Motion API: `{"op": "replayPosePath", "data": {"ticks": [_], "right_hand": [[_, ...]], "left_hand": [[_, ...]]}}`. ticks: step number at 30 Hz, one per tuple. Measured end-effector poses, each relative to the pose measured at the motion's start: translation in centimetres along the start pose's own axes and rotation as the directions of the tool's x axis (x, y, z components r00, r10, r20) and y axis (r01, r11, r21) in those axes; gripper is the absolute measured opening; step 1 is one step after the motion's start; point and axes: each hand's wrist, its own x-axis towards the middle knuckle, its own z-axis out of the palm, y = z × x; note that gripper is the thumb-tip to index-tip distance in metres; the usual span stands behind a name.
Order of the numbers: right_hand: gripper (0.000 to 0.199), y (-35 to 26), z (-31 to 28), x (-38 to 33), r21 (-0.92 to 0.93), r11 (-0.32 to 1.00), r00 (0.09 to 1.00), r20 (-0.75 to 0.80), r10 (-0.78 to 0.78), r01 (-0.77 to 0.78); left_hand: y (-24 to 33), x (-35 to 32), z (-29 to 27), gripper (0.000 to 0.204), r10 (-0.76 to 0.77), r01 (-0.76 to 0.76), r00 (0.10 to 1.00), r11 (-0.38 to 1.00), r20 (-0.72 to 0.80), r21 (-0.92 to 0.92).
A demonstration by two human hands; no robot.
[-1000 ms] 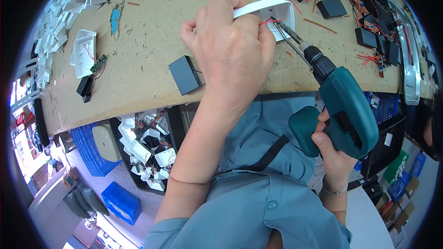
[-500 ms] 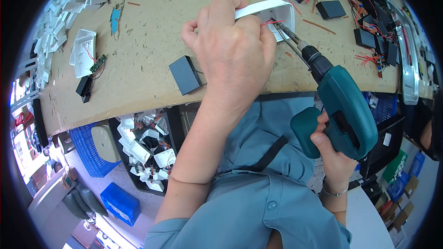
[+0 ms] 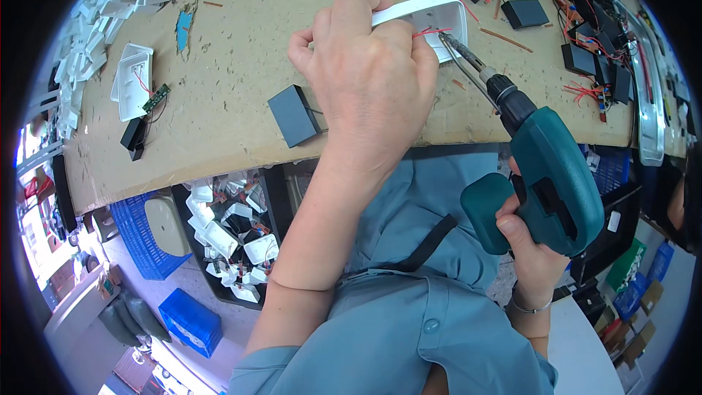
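My left hand (image 3: pixel 369 73) is closed on a white plastic case (image 3: pixel 453 16), tilted so its hollow side faces the tool. Short red wires (image 3: pixel 433 31) stick out inside it, close to my fingers. In my right hand (image 3: pixel 528 245) is the handle of a green soldering gun (image 3: pixel 559 175). The gun's dark tip, with a thin metal tube alongside, reaches into the case near the wires; whether it touches anything is unclear. A black box (image 3: pixel 294 117) lies left of my left wrist, a thin dark wire running from it under my hand.
Another white case (image 3: pixel 135 95) with a small green circuit board (image 3: pixel 156 99) lies on the left. White cases (image 3: pixel 117 0) are heaped at far left. Black boxes (image 3: pixel 525 14) and red wires crowd the right. Below the table edge stands a bin of white parts (image 3: pixel 219 238).
The soldering gun has shifted slightly to the right, and its tip has drawn back a little from the red wires. My left hand and the white case have hardly moved.
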Motion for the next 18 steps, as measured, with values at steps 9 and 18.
{"op": "replayPosePath", "data": {"ticks": [9,18], "right_hand": [[0.059,-0.23,0.20,0.08,0.023,0.999,1.000,-0.004,0.023,-0.022],[0.059,-0.33,0.17,0.10,-0.007,0.999,0.999,0.004,0.034,-0.034]], "left_hand": [[0.01,0.08,-0.19,0.012,-0.002,0.002,1.000,1.000,0.009,0.008],[-0.01,0.09,-0.06,0.011,-0.004,0.004,1.000,1.000,0.007,-0.015]]}}
